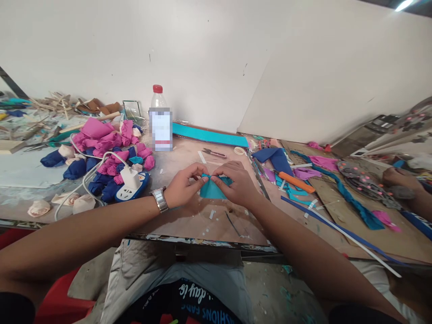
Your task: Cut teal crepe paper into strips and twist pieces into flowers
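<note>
- Far left: loose wood sticks (59, 105) piled at the back of the worktop (189, 220).
- Next: heap of rolled pink, dark blue and cream pieces (97, 139); white cable runs over it.
- Power strip (125, 194), blue and white, against the heap's near right side; white plug (131, 177) in it.
- Clear bottle (157, 96), red cap, upright near the wall; lower part pixelated.
- Left hand (185, 185): thumb and fingers pinched on the teal piece's upper edge. Metal watch (159, 199) on that wrist.
- Teal piece (212, 191): between both hands, top bunched, lower part spread. Cloth or paper, can't tell.
- Snips (214, 153) lying flat behind it.
- Right hand (238, 184): fingers curled, thumb-and-finger pinch on the same edge, right beside the left.
- Tape roll (240, 151) behind the right hand.
- Orange cutter (296, 181) among blue and teal scraps.
- Far right: another person's hand (398, 180) by cardboard.
</note>
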A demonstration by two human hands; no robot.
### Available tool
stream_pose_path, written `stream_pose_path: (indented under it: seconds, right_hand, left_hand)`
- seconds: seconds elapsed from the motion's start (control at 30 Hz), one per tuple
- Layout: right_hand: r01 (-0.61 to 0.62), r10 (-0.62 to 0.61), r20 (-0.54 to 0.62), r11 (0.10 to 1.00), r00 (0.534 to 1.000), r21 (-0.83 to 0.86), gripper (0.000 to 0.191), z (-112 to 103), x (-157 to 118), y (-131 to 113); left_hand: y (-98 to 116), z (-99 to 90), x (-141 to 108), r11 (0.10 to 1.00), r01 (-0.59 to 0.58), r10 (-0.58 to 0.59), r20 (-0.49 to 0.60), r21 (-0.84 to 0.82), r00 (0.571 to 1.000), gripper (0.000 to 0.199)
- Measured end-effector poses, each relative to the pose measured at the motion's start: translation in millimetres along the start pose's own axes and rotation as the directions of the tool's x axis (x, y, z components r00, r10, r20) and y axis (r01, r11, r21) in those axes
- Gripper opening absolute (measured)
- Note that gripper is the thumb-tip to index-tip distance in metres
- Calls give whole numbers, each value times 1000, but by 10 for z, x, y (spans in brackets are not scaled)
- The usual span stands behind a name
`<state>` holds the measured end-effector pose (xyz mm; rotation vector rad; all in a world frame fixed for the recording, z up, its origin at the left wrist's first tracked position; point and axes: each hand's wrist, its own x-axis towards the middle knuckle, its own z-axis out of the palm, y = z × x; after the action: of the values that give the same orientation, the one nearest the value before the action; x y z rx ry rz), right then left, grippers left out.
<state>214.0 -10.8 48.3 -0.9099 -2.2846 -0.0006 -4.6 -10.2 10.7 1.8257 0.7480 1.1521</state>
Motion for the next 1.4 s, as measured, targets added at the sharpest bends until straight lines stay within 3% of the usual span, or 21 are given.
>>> stream_pose_path:
  seconds: [0.77, 1.03, 1.4]
  right_hand:
    - [19, -18, -40, 999, 999, 27, 16, 16, 19, -27]
    - [24, -23, -12, 997, 1000, 67, 17, 37, 10, -22]
    - [21, -16, -58, 997, 998, 77, 15, 36, 4, -16]
  left_hand:
    - [51, 25, -26, 1000, 9, -8, 73, -8, 997, 22]
    - [31, 42, -53, 982, 39, -10, 154, -187, 988, 37]
    - [-15, 30, -35, 962, 16, 24, 146, -272, 989, 47]
